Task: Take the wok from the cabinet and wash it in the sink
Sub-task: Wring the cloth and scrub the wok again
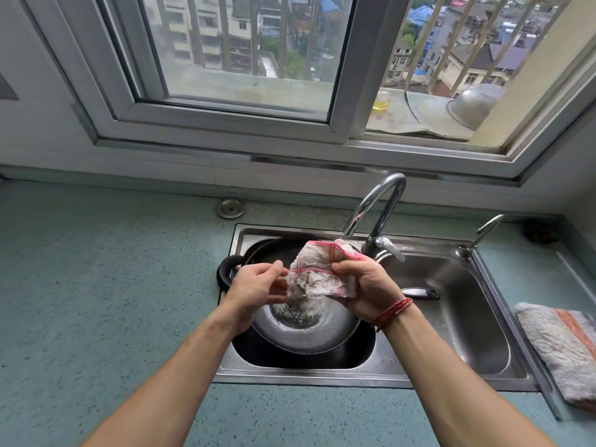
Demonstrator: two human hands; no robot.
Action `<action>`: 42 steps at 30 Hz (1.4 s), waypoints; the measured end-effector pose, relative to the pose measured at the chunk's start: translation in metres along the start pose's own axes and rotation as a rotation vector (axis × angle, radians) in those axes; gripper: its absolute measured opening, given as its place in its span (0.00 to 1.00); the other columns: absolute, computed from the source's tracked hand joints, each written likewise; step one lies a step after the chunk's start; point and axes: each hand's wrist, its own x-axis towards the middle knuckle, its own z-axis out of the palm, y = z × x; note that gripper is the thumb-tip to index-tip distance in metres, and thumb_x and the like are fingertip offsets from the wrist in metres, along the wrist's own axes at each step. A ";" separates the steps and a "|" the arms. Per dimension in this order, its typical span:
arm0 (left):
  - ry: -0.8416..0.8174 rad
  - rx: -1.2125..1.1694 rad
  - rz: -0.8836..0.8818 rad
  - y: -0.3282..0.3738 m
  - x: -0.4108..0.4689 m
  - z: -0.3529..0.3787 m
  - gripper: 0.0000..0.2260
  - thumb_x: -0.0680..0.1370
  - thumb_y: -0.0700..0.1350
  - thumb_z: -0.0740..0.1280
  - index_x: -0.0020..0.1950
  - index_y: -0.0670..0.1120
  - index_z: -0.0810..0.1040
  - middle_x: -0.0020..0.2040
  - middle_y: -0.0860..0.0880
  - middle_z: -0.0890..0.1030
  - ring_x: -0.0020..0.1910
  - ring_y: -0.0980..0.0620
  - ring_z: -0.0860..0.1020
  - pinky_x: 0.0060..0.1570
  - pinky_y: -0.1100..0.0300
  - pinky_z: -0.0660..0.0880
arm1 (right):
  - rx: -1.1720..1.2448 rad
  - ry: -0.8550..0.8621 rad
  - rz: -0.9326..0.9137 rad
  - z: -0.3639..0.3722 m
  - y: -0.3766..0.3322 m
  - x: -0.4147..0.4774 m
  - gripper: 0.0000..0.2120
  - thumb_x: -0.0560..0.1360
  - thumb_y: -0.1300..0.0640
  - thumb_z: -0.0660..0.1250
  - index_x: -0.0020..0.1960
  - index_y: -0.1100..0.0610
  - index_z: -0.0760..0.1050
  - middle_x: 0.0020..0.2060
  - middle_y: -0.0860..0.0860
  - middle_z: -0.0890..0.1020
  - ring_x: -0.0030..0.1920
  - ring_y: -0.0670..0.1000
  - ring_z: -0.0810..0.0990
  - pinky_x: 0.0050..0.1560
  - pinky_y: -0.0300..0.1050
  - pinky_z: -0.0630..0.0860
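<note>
The dark wok (303,330) lies in the left basin of the steel sink (322,377), with a black side handle (227,269) over the left rim and a long handle (419,292) pointing right. Its shiny bottom holds dark specks. Above it, both hands hold a white dishcloth with pink stripes (317,274). My right hand (364,285) grips the cloth's right side. My left hand (258,285) pinches its left edge. The faucet (377,214) arches just behind the cloth.
A grey-and-orange towel (561,346) lies on the counter right of the sink. A small second tap (483,230) stands at the back right. Outside the open window sit a metal bowl (474,104) and a yellow bottle (382,101). Teal countertop (96,301) spreads to the left.
</note>
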 end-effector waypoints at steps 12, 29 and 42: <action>-0.390 -0.219 -0.018 0.001 -0.013 0.023 0.23 0.73 0.49 0.72 0.64 0.38 0.79 0.61 0.36 0.81 0.54 0.44 0.81 0.51 0.53 0.80 | -0.252 0.134 -0.013 0.011 0.007 0.005 0.09 0.76 0.69 0.63 0.49 0.63 0.81 0.41 0.59 0.82 0.36 0.54 0.82 0.35 0.49 0.82; -0.288 0.156 0.141 -0.018 0.002 0.015 0.18 0.67 0.50 0.77 0.53 0.43 0.86 0.50 0.43 0.86 0.55 0.43 0.84 0.63 0.42 0.76 | -0.404 0.067 -0.046 0.012 0.002 -0.004 0.06 0.60 0.69 0.59 0.33 0.59 0.68 0.23 0.49 0.69 0.20 0.45 0.66 0.19 0.35 0.62; -0.403 -0.147 0.045 -0.017 0.003 0.022 0.19 0.73 0.41 0.73 0.62 0.35 0.80 0.59 0.34 0.81 0.61 0.33 0.78 0.64 0.41 0.74 | -0.544 0.217 -0.140 -0.013 0.008 0.012 0.12 0.67 0.72 0.69 0.48 0.63 0.82 0.41 0.57 0.85 0.40 0.54 0.82 0.43 0.44 0.82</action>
